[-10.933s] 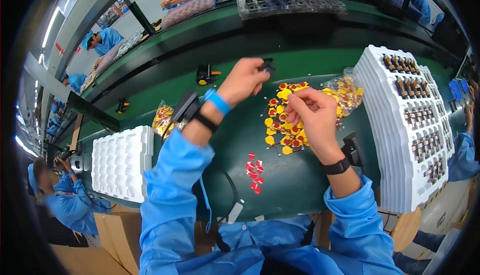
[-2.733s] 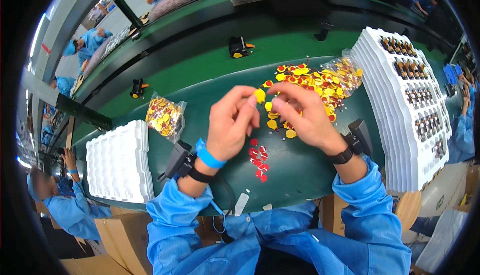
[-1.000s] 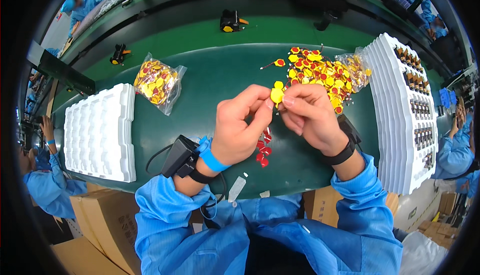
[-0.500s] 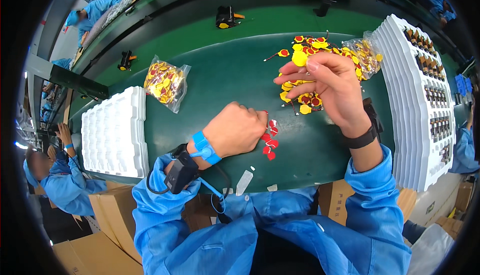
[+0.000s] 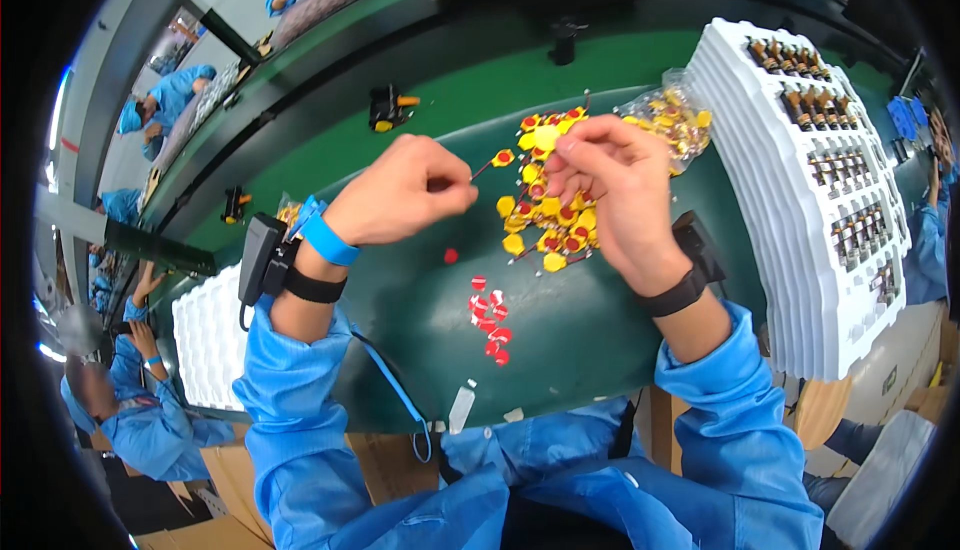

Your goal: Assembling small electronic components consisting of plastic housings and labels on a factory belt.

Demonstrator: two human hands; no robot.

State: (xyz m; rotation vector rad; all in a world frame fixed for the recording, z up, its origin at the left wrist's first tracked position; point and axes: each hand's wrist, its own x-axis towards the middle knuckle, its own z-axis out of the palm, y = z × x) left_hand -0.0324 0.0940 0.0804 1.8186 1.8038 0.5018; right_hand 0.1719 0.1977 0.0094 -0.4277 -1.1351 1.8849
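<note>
My left hand (image 5: 405, 190) is raised over the table, thumb and fingers pressed together. Whatever they may pinch is hidden; their tips are close to the dark wire of a yellow-and-red disc (image 5: 502, 158). My right hand (image 5: 622, 195) has thumb and forefinger pinched at a bright yellow disc (image 5: 546, 137), just above a heap of wired yellow-and-red discs (image 5: 555, 215). Below my left hand is a single, slightly blurred red disc (image 5: 451, 256). Nearer to me, several red discs with white marks (image 5: 490, 320) lie in a loose cluster on the green table (image 5: 590, 350).
At the right stands a stack of white foam trays (image 5: 735, 210) with rows of small dark parts. A clear bag of yellow-and-red pieces (image 5: 672, 120) lies behind the heap. White trays (image 5: 210, 330) stand left. Black-and-orange devices (image 5: 390, 108) sit at the back. A co-worker (image 5: 140, 415) sits left.
My left hand has left the red discs and moved up and leftward, toward the heap. A lone red disc shows below it. My right hand stays by the heap with the yellow disc. The view has shifted.
</note>
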